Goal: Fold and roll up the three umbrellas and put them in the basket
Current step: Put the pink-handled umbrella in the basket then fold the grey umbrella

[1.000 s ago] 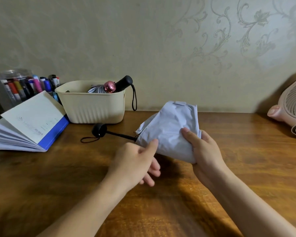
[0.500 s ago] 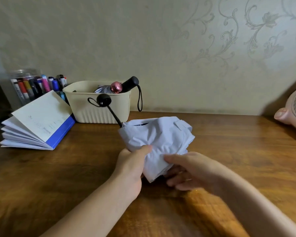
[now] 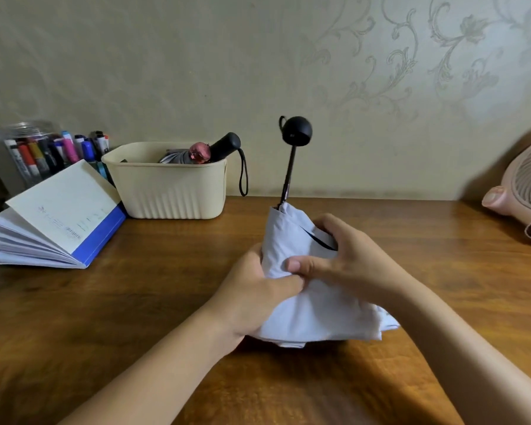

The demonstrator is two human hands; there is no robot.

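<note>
Two grips on one white umbrella [image 3: 319, 308], upright near the table's [image 3: 105, 317] front edge, at its middle.
Its folded canopy is wrapped by the left hand [image 3: 252, 296]; the right hand [image 3: 350, 265] pinches the cloth, thumb across the front. The knob [image 3: 297, 131] points up. At the back edge, left, the basket [image 3: 172, 191] holds a pink-knobbed umbrella [image 3: 196, 154] and a black-handled umbrella [image 3: 226, 145].

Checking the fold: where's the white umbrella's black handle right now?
Head view, centre: the black handle sticks up above the white umbrella canopy gripped by the left hand and right hand, right of the cream basket.
</note>
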